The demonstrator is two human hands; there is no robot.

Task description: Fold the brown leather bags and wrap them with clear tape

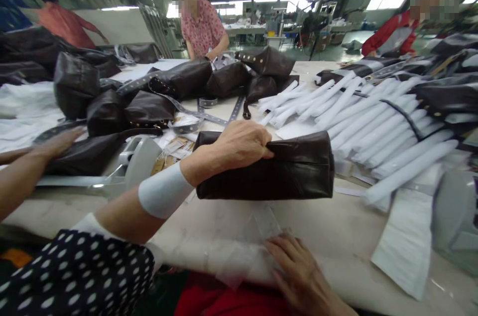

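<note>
The left hand [242,141] is closed tight, with its fingers curled over the top edge of a dark brown bag [284,174]. The bag is in the middle, over the table [328,241], with its long side going across. I can't tell if its bottom touches the table.

From the bag, the right hand [295,263] is at 5 o'clock. It is by some clear plastic [265,224], and I can't tell if it has hold of it. White rolls [377,126] lie in a big row at 2 to 3 o'clock. A flat white packet [405,241] is at 4 o'clock. A grey tape holder [140,161] sits at 9 o'clock, and more dark bags [149,109] are piled at 10 o'clock.
</note>
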